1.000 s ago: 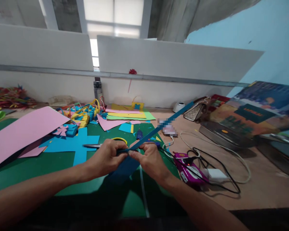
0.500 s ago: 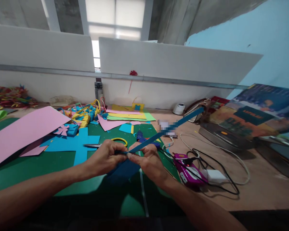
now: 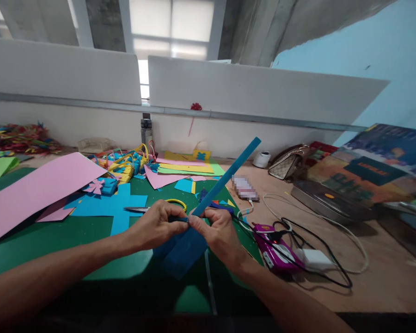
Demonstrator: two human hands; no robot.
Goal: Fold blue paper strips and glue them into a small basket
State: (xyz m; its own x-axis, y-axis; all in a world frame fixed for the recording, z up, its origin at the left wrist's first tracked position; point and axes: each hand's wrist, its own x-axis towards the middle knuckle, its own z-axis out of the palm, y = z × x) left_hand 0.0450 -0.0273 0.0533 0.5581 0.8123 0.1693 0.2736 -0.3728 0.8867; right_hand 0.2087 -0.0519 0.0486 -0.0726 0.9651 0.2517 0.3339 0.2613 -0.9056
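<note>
A long blue paper strip (image 3: 230, 173) slants up to the right from between my fingers. My right hand (image 3: 219, 231) pinches its lower end between thumb and fingers. Close against it, my left hand (image 3: 162, 224) is closed on the edge of a blue paper piece (image 3: 183, 252), which hangs below both hands in shadow. How strip and piece meet is hidden by my fingers. Yellow-handled scissors (image 3: 176, 202) lie just beyond my left hand, blades pointing left over a blue cross-shaped paper cutout (image 3: 119, 208). Behind my right hand is a blue glue gun (image 3: 223, 208), partly covered.
Pink paper sheets (image 3: 38, 189) lie at left on the green mat (image 3: 100, 263). Small paper bags (image 3: 125, 169) are piled behind. A purple power strip (image 3: 275, 252) with looping cables, a pixelated phone-like item (image 3: 245, 187) and a metal tin (image 3: 327, 199) occupy the right.
The strip has swung to a steeper angle, its far end moving up and left. More of the blue paper piece below my hands shows. The view has shifted slightly.
</note>
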